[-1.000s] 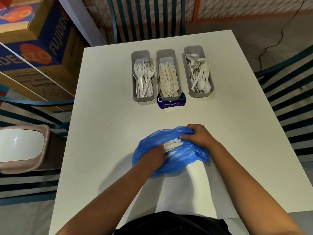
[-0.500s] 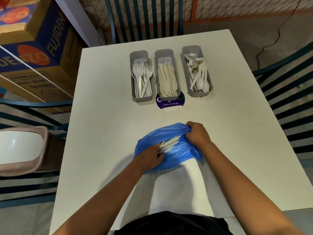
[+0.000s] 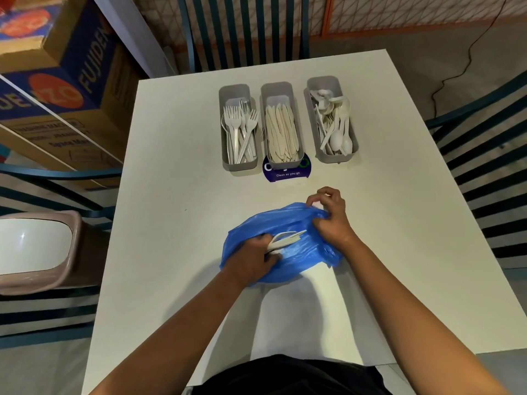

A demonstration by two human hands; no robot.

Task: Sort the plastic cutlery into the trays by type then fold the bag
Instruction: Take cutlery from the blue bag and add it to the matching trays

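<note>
A crumpled blue plastic bag (image 3: 302, 252) lies on the white table (image 3: 176, 223) in front of me. My left hand (image 3: 251, 259) is in the bag's mouth and grips a small bunch of white plastic knives (image 3: 286, 240). My right hand (image 3: 330, 216) pinches the bag's far right edge and holds it up. Three grey trays stand in a row beyond: the fork tray (image 3: 234, 89) on the left, the knife tray (image 3: 276, 88) in the middle, the spoon tray (image 3: 323, 81) on the right. Each holds several pieces.
A dark blue sticker (image 3: 286, 173) reading "Clean as you go" sits under the middle tray's near end. Teal slatted chairs (image 3: 245, 29) surround the table. A pink-rimmed bin (image 3: 37, 246) stands at the left, cardboard boxes (image 3: 57, 81) behind it.
My left hand has closed on the white knives and drawn them partly out of the bag. My right hand has shifted up and back along the bag's far edge.
</note>
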